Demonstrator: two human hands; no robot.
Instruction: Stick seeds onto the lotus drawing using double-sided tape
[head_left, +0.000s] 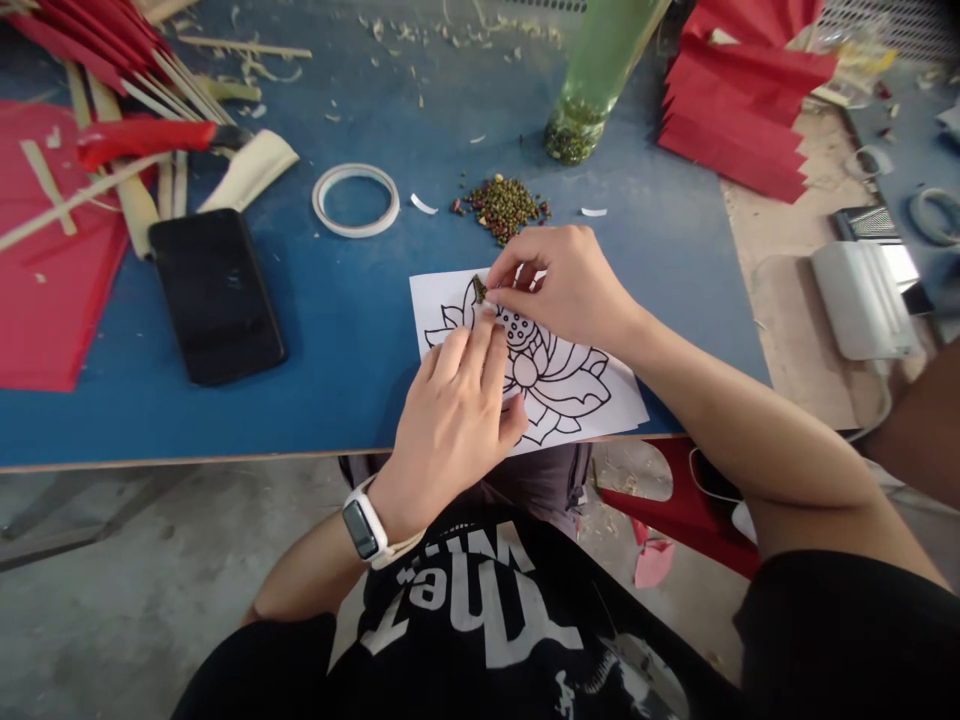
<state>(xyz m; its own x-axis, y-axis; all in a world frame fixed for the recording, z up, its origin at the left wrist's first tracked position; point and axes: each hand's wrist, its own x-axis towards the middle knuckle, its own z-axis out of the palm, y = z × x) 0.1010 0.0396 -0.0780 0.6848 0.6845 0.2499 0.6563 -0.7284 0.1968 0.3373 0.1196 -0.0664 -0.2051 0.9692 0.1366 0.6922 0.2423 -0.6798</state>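
A white sheet with a black-line lotus drawing (577, 385) lies at the table's near edge. Across its left part rests my left hand (461, 400), fingers stretched out and holding nothing, the wrist wearing a white smartwatch. Just beyond those fingertips, my right hand (562, 275) pinches thumb and forefinger together at the drawing's top petal. Small green beans (479, 290) fill that petal beside the pinch; whatever the fingers hold is too small to make out. Behind the sheet sits a loose pile of green beans (510, 207) with some reddish ones mixed in.
A roll of double-sided tape (355, 201) and a black phone (217, 295) lie to the left, near a red-handled knife (150, 143) and bamboo strips. Farther back stands a green-tinted bottle (592, 85). Red paper (739, 110) and a white charger (862, 300) are at right.
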